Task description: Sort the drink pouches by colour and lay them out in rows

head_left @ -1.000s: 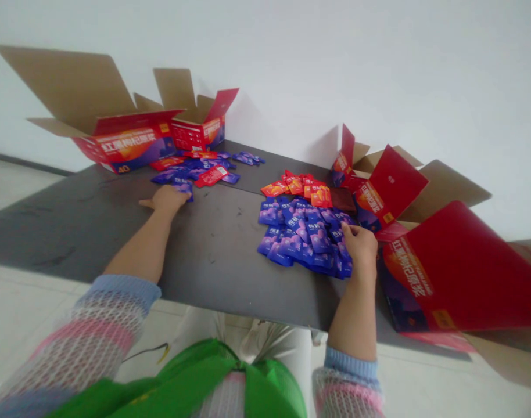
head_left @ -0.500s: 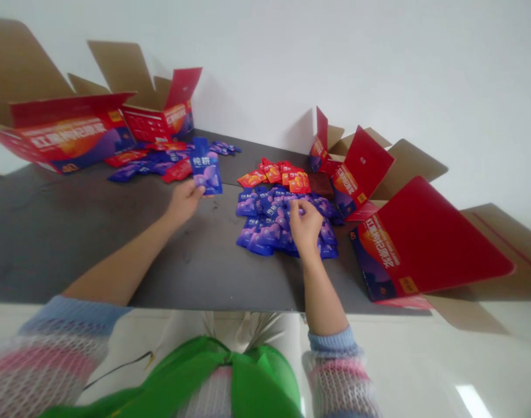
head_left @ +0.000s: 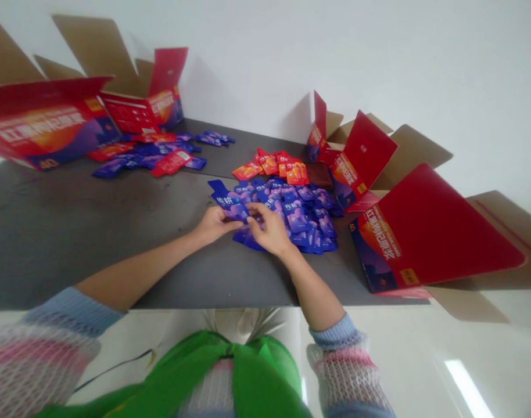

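Left hand pinches a blue pouch lettered white; grip of right hand unclear, near box marked "40".

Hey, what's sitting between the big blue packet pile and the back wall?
In the head view, a cluster of orange-red packets lies there, at the blue packet pile's far edge.

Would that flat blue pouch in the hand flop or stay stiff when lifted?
Probably light: the left hand holds the flat blue foil pouch by one end alone. Likely semi-stiff: it sticks out past the grip without drooping. Possibly slippery, given its shiny-looking film and the slumped pile of blue pouches.
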Available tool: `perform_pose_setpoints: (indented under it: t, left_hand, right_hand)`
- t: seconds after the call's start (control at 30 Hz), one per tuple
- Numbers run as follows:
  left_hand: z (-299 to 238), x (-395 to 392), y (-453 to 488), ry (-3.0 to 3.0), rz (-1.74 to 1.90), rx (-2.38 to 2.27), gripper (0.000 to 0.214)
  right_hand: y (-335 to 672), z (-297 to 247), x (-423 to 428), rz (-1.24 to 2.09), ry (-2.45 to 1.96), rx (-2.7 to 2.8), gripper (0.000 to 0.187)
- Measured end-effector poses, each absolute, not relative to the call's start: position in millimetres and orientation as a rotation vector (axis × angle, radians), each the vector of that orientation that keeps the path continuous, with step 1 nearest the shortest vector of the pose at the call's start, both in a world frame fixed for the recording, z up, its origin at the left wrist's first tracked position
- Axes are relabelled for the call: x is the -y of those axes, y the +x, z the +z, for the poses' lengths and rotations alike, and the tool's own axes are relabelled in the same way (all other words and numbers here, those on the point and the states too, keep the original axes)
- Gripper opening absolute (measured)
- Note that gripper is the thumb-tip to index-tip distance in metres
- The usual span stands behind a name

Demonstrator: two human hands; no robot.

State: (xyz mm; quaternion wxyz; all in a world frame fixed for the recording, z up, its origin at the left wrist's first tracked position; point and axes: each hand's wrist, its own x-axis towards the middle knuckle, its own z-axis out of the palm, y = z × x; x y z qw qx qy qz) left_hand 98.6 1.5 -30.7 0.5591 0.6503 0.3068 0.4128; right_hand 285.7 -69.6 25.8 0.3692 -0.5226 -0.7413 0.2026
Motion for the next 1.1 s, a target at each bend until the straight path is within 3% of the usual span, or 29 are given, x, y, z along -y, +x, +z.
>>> perform_pose_setpoints:
  t: [0.27, 0.47, 0.6, 0.8, 1.1]
  left_hand:
    - [-29, 7, 97, 1.832, 0.931, -0.796, 0.033]
    - [-27, 6, 98, 1.864, 0.951, -0.695, 0.026]
    - [-30, 2, 94, 1.827, 0.915, -0.633, 0.027]
    - [-22, -5, 88, 1.791, 0.743, -0.513, 0.042]
    - [-24, -17, 82, 1.696, 0.655, -0.448, 0.040]
  right_hand:
    - [283, 28, 71, 0.263, -1.662, 2.206, 0.025]
    - [274, 25, 69, 0.242, -1.808, 2.216, 0.045]
    - [267, 27, 74, 0.272, -1.821, 2.246, 0.054]
    - [264, 30, 78, 0.210, -1.838, 2.307, 0.054]
    - [264, 27, 79, 0.155, -1.815, 2.328, 0.049]
